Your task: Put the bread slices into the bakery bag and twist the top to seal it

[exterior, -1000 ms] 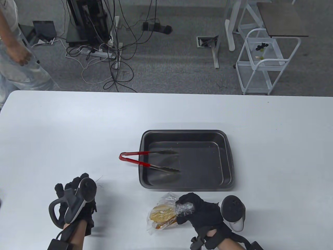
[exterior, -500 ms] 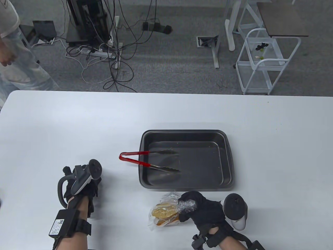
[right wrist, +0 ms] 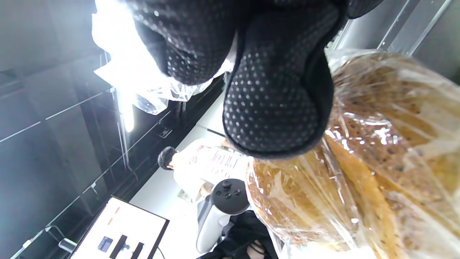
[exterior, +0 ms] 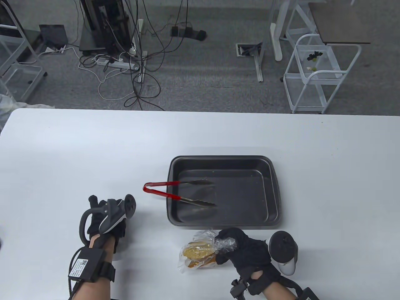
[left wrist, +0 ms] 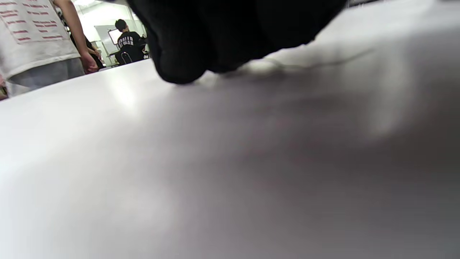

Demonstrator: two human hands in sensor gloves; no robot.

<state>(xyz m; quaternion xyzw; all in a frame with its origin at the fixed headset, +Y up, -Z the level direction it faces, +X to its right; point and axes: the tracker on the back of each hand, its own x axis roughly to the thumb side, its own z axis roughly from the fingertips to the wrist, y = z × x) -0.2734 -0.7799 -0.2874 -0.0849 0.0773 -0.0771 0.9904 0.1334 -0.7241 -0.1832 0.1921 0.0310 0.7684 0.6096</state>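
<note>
A clear bakery bag (exterior: 195,254) with bread slices (right wrist: 377,172) inside lies near the table's front edge. My right hand (exterior: 223,245) grips its twisted neck, and the plastic bunches out between the fingers (right wrist: 276,93). My left hand (exterior: 104,212) is low on the table, far left of the bag, with its tracker on top hiding the fingers. In the left wrist view the gloved fingertips (left wrist: 179,68) touch the tabletop where a thin wire-like strand (left wrist: 323,63) lies. Whether they pinch it is hidden.
A black baking tray (exterior: 225,158) sits just beyond the bag. Red-handled tongs (exterior: 161,190) lie over its left rim with their tips inside. A person (left wrist: 36,43) stands past the table's far left side.
My left hand slid forward and slightly right onto the spot where the thin strand lay. The right hand kept hold of the bag. The person at far left left the table view.
</note>
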